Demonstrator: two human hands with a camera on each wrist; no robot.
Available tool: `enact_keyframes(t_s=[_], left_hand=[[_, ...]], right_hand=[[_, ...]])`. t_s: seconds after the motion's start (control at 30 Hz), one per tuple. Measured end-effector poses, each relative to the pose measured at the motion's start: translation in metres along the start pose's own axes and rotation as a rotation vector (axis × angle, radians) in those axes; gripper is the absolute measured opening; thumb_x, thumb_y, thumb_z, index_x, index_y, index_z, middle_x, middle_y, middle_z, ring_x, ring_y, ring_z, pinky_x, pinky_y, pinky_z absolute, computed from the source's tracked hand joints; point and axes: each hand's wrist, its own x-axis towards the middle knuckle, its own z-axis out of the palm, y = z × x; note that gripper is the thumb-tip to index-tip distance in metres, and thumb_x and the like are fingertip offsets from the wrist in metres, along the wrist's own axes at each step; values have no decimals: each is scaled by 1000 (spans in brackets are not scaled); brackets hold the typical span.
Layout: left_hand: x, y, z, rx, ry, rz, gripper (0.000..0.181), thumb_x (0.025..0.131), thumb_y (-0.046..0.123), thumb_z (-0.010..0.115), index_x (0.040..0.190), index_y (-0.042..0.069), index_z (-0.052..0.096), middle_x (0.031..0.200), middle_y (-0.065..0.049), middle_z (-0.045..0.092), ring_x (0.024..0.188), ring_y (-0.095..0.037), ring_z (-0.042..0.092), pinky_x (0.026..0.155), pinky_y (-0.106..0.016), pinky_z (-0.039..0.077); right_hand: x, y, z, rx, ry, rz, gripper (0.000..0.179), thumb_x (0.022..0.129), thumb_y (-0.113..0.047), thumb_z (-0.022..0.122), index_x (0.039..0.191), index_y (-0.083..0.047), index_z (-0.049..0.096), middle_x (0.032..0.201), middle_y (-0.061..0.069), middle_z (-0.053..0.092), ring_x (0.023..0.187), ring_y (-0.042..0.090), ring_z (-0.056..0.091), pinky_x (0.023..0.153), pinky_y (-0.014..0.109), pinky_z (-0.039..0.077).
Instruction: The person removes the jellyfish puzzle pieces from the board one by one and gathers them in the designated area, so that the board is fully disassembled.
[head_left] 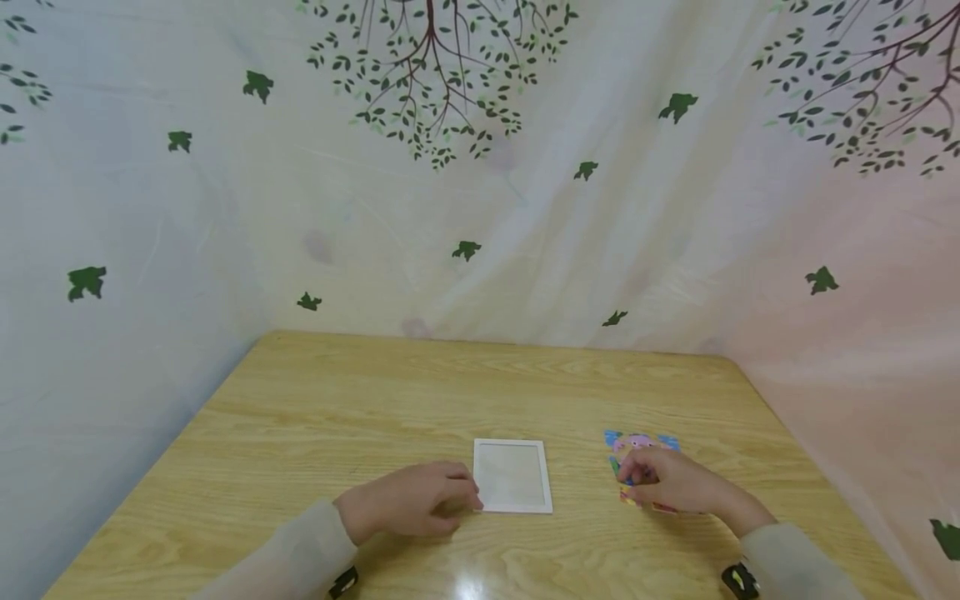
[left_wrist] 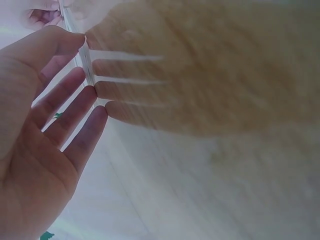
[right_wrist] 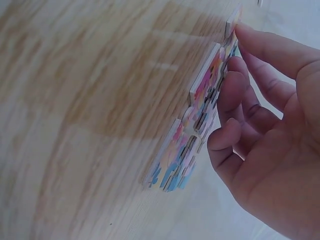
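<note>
A thin white rectangular frame [head_left: 547, 475] with a pale inner panel lies flat on the table. My left hand [head_left: 420, 500] is at its near left corner, fingertips touching the edge. In the left wrist view, the left thumb and loosely bent fingertips meet the frame's thin edge [left_wrist: 85, 65]. To the right lies a group of colourful jigsaw puzzle pieces [head_left: 639, 440], fitted closely together, partly hidden by my right hand [head_left: 675, 479]. At one end of the group, the right thumb and index finger pinch a puzzle piece [right_wrist: 231, 21], set slightly apart; the other fingers are curled.
The wood-grain table [head_left: 360, 392] runs back to a pale curtain [head_left: 390, 250] printed with branches and green leaves. Curtain also hangs along the left and right sides. A dark band sits by each sleeve cuff.
</note>
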Motion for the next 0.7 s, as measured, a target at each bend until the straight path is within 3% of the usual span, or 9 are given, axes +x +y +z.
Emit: enact_keyframes(t_s=[0.17, 0.37, 0.47, 0.6, 0.7], left_hand=[[-1, -2, 1, 1, 21, 35, 28, 96, 11, 72, 124, 15, 73, 124, 0, 64, 115, -9, 61, 101, -23, 50], [-1, -1, 1, -13, 27, 33, 29, 95, 11, 73, 123, 15, 73, 125, 0, 64, 117, -10, 61, 103, -24, 50], [-2, -2, 0, -58, 20, -3, 29, 94, 11, 73, 122, 17, 73, 128, 2, 63, 119, -9, 59, 105, -26, 49], [-5, -10, -4, -117, 35, -95, 29, 97, 14, 70, 126, 18, 72, 130, 6, 60, 120, -9, 58, 106, -30, 50], [-9, -20, -13, -29, 107, -167, 29, 101, 17, 66, 129, 14, 71, 131, 2, 63, 122, -16, 60, 106, -37, 50]], right_hand=[[0, -1, -2, 54, 12, 0, 11, 100, -10, 67, 107, -2, 65, 93, 0, 62, 76, 6, 57, 64, 23, 51], [-2, -5, -6, -61, 115, 5, 9, 100, -15, 69, 106, -8, 67, 95, -2, 65, 77, 4, 57, 64, 24, 51], [-3, -10, -8, -125, 169, 48, 13, 101, -20, 69, 110, -10, 70, 101, 0, 67, 86, 10, 61, 68, 27, 54], [-8, -15, -10, -284, 274, 122, 28, 104, -29, 65, 124, -10, 70, 120, 9, 69, 105, 29, 65, 83, 48, 58], [-12, -12, -14, -468, 349, 147, 41, 105, -34, 63, 136, -8, 64, 135, 17, 64, 120, 44, 60, 97, 69, 46]])
